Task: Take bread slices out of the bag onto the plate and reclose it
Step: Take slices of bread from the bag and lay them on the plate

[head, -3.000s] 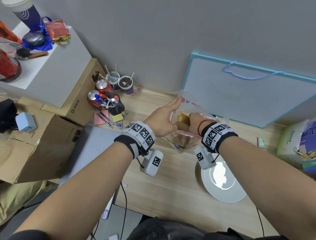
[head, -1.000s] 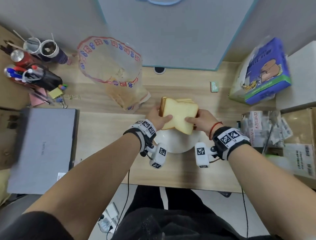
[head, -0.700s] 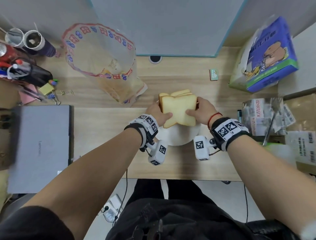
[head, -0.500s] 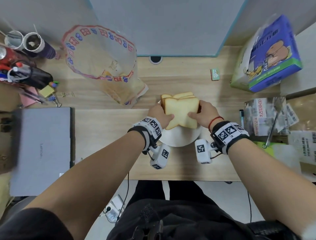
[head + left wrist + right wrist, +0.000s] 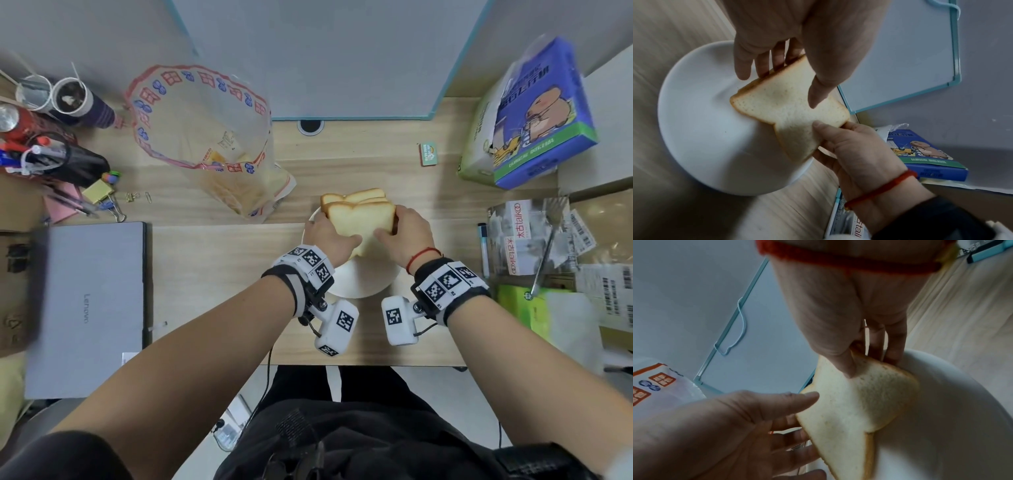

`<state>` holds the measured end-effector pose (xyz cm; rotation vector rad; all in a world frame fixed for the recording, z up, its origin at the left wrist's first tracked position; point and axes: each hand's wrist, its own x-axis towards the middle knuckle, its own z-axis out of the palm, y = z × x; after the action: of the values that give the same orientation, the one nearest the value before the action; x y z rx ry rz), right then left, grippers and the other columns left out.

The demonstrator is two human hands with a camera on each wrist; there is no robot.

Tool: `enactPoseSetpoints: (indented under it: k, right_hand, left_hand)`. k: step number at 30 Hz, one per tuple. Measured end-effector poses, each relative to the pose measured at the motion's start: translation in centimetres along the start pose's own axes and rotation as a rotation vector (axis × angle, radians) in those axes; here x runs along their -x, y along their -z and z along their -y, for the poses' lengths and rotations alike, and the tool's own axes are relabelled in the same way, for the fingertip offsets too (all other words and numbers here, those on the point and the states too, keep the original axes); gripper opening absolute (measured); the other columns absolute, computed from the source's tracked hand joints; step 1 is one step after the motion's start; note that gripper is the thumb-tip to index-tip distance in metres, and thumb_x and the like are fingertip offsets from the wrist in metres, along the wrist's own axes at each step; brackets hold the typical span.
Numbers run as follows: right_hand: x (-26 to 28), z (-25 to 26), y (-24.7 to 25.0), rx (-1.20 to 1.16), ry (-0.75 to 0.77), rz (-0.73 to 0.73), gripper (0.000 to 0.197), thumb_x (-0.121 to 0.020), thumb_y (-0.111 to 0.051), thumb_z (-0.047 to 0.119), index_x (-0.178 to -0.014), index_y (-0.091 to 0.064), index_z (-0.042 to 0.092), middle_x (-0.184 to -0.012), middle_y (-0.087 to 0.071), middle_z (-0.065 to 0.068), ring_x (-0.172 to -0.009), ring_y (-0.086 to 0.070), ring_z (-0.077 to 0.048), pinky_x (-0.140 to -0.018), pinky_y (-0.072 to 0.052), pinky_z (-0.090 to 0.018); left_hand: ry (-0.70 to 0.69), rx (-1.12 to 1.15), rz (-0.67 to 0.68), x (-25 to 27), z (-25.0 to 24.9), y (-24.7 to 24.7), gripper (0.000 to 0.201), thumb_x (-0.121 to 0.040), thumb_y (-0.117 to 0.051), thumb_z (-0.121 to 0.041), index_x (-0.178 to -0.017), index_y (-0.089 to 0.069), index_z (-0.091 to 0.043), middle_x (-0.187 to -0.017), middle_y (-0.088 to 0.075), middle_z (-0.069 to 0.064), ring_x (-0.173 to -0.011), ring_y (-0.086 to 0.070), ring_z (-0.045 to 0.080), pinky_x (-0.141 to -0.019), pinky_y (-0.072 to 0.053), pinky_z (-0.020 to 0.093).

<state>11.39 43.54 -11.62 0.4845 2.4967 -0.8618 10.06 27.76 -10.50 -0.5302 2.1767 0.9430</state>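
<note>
On the desk (image 5: 219, 274), I'd work down from the open bag (image 5: 205, 137) standing well back on my left, to the plate (image 5: 363, 281) near the front edge, to the bread slices (image 5: 359, 219) held over it. My left hand (image 5: 325, 240) and right hand (image 5: 407, 236) each pinch a side, thumbs on top, fingers curled beneath. I judge the stack should come down level, both grips easing off together so nothing fans apart.

We see a closed laptop (image 5: 87, 305) at the desk's left edge. A blue tissue pack (image 5: 534, 116) stands far right, near a whiteboard (image 5: 325, 58).
</note>
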Motion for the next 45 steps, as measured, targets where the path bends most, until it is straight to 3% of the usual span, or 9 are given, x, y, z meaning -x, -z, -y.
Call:
enactPoseSetpoints:
  k: [13,18,22,26,31,35,39,42,45]
  right_hand:
    - [0.7,-0.7,-0.7,-0.117,-0.017,-0.006,0.054,-0.080,-0.070,0.018,-0.129,-0.048,0.014,-0.119,-0.063,-0.009,-0.111,-0.059,-0.029,-0.092,-0.043,-0.032]
    - [0.7,-1.1,-0.9,-0.170,-0.017,-0.056,0.051,-0.078,-0.072,0.017,-0.124,-0.049,0.015,-0.112,-0.065,-0.007,-0.101,-0.060,-0.025,-0.082,-0.039,-0.025]
    - [0.9,-1.2,-0.9,-0.225,-0.012,-0.089,0.043,-0.082,-0.071,0.017,-0.120,-0.050,0.012,-0.102,-0.066,-0.005,-0.096,-0.062,-0.025,-0.081,-0.040,-0.025]
    - [1.3,-1.2,-0.7,-0.251,-0.009,-0.085,0.039,-0.084,-0.070,0.016,-0.117,-0.051,0.012,-0.088,-0.060,0.005,-0.089,-0.060,-0.021,-0.080,-0.040,-0.025]
    - [2.0,-1.6,-0.4,-0.240,0.003,-0.066,0.038,-0.084,-0.070,0.016,-0.118,-0.052,0.011,-0.081,-0.056,0.012,-0.088,-0.059,-0.019,-0.086,-0.045,-0.029]
    - [2.8,-2.5,-0.5,-0.236,-0.010,-0.025,0.038,-0.085,-0.070,0.016,-0.118,-0.053,0.012,-0.077,-0.051,0.020,-0.090,-0.059,-0.020,-0.088,-0.047,-0.031]
    - [3.4,-3.2,-1.0,-0.255,-0.052,-0.007,0.038,-0.085,-0.070,0.018,-0.118,-0.053,0.013,-0.082,-0.054,0.014,-0.091,-0.060,-0.020,-0.083,-0.043,-0.027]
    - [3.5,-3.0,-1.1,-0.281,-0.046,-0.019,0.037,-0.083,-0.072,0.017,-0.116,-0.054,0.015,-0.080,-0.055,0.017,-0.089,-0.061,-0.019,-0.084,-0.044,-0.027]
    - [3.3,-2.5,-0.9,-0.293,-0.024,-0.036,0.036,-0.083,-0.071,0.017,-0.115,-0.054,0.016,-0.084,-0.060,0.014,-0.087,-0.061,-0.017,-0.084,-0.044,-0.026]
  left_hand:
    - [0.025,0.001,0.030,1.0,0.9,-0.1,0.089,-0.062,-0.076,-0.044,-0.143,-0.046,-0.020,-0.137,-0.058,0.011,-0.123,-0.059,0.031,-0.102,-0.052,0.044]
    - [0.062,-0.066,-0.023,1.0,1.1,-0.5,0.083,-0.080,-0.078,-0.032,-0.149,-0.037,-0.012,-0.145,-0.045,0.013,-0.123,-0.056,0.032,-0.085,-0.044,0.032]
    - [0.069,-0.037,-0.048,1.4,0.9,-0.8,0.084,-0.082,-0.078,-0.028,-0.150,-0.032,-0.008,-0.148,-0.044,0.014,-0.134,-0.049,0.032,-0.100,-0.044,0.037]
    - [0.083,0.056,-0.087,2.0,0.6,-0.7,0.074,-0.084,-0.076,-0.024,-0.146,-0.037,-0.009,-0.146,-0.046,0.013,-0.128,-0.054,0.031,-0.086,-0.040,0.030]
    - [0.054,0.059,-0.089,2.7,1.3,-0.2,0.015,-0.092,-0.065,-0.026,-0.099,-0.057,-0.015,-0.111,-0.066,0.009,-0.102,-0.061,0.029,-0.080,-0.038,0.026]
    - [0.056,0.037,-0.039,2.9,2.6,-0.2,0.033,-0.095,-0.062,-0.022,-0.066,-0.045,-0.022,-0.083,-0.057,0.001,-0.087,-0.051,0.023,-0.078,-0.038,0.026]
    - [0.063,0.043,-0.014,2.8,3.7,-0.4,0.006,-0.094,-0.063,-0.021,-0.096,-0.065,-0.015,-0.097,-0.065,0.005,-0.097,-0.060,0.025,-0.084,-0.042,0.026]
    - [0.065,0.022,-0.035,2.7,4.0,-0.3,0.036,-0.093,-0.064,-0.023,-0.127,-0.061,-0.010,-0.121,-0.070,0.007,-0.113,-0.065,0.028,-0.093,-0.047,0.030]
    - [0.065,0.045,-0.073,2.4,4.0,-0.1,0.038,-0.093,-0.065,-0.021,-0.128,-0.060,-0.009,-0.121,-0.071,0.008,-0.114,-0.066,0.029,-0.091,-0.046,0.028]
